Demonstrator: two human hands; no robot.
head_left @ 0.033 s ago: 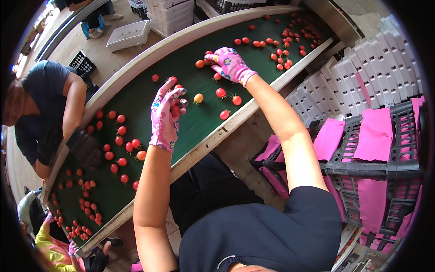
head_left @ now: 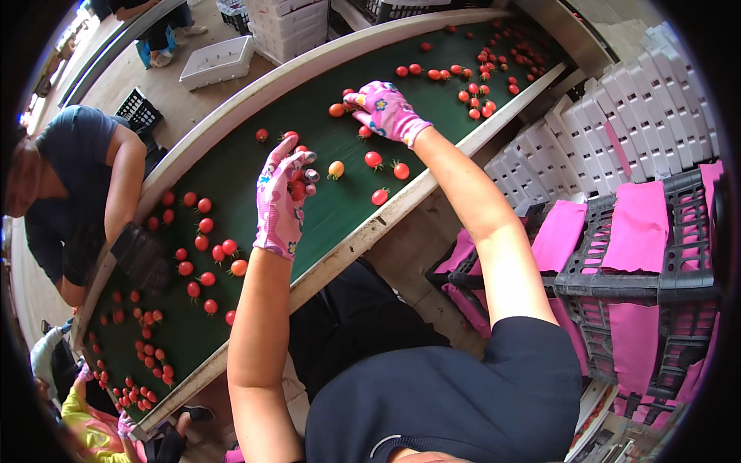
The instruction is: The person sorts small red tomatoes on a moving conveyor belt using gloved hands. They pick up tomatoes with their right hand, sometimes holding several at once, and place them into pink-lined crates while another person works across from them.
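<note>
While your left hand (head_left: 282, 194) hangs over the green belt (head_left: 255, 174), its gloved fingers curl shut around a few red tomatoes (head_left: 297, 187) held against the palm. Your right hand (head_left: 386, 110) reaches farther up the belt, fingers spread and flat, fingertips touching a tomato (head_left: 336, 109) near the far rim; nothing is clamped in it. A pale orange tomato (head_left: 336, 168) lies just beside your left hand, and three red ones sit between your arms. More tomatoes are scattered along the belt at both ends. A co-worker (head_left: 77, 193) leans in at the left. Grey crates (head_left: 656, 270) with pink liners stand at your right.
</note>
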